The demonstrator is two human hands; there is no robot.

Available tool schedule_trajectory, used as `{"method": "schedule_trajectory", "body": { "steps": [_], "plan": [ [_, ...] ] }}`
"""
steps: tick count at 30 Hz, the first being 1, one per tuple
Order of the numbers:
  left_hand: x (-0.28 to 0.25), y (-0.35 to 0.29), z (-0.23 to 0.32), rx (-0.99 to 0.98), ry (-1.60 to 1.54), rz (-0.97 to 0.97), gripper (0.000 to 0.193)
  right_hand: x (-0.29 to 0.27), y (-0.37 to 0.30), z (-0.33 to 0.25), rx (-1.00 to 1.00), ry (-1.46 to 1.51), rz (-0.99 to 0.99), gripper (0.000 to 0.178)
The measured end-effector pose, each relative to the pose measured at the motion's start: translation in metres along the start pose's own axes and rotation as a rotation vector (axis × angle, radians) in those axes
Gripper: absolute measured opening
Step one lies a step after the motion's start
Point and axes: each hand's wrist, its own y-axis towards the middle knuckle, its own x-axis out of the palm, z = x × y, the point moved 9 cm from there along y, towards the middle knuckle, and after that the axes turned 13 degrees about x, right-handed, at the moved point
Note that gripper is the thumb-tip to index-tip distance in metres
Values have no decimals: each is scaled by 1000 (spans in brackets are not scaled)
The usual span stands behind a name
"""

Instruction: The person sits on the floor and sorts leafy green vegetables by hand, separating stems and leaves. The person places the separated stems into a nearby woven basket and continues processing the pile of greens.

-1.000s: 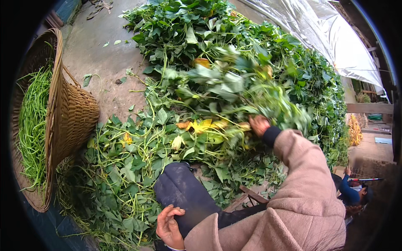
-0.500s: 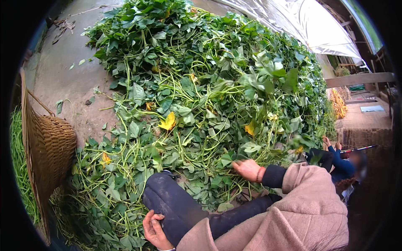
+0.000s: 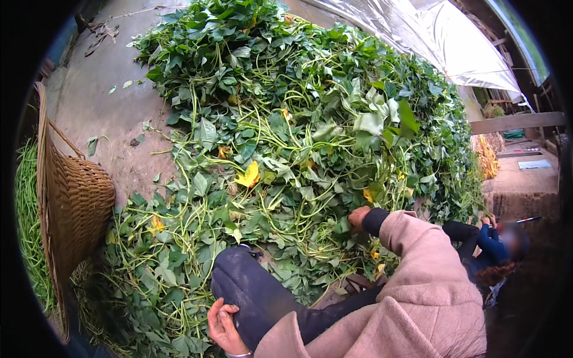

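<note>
A broad heap of green sweet potato vines (image 3: pixel 280 206) with long pale stems and a few yellow leaves spreads in front of me. My right hand (image 3: pixel 359 218) reaches into it, closed around vine stems; leaves partly cover the fingertips. Just beyond that hand, some raised leaves (image 3: pixel 370 123) are blurred by motion. Beside my bent knee (image 3: pixel 250 286) in dark trousers, my left hand (image 3: pixel 227 328) rests palm up. Its fingers are loosely curled and apart, with nothing in them.
A woven basket (image 3: pixel 83 191) stands at the left, with thin green stalks (image 3: pixel 30 227) behind it. White plastic sheeting (image 3: pixel 471 51) hangs at the far right, above a wooden beam (image 3: pixel 516 123). Another person (image 3: pixel 492 247) in blue sits at the right edge of the heap.
My right hand has moved farther into the heap, away from my body, and the raised leaves have shifted. The left hand stays by my knee. The view has shifted slightly.
</note>
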Motion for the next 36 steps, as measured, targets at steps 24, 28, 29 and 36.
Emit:
{"method": "schedule_trajectory", "body": {
  "steps": [24,28,29,36],
  "plan": [
    [-6,4,-36,-74,-46,42,26,-245,-72,-71,-278,1135,1450,30],
    [-2,6,-31,-91,-36,51,26,-265,-128,-162,-662,1218,1152,50],
    [-6,6,-36,-73,-43,36,27,-287,-155,-184,-679,1205,1266,60],
    [-2,7,-29,-146,-18,46,27,-345,-153,-257,-868,1072,1079,82]
  ]
}}
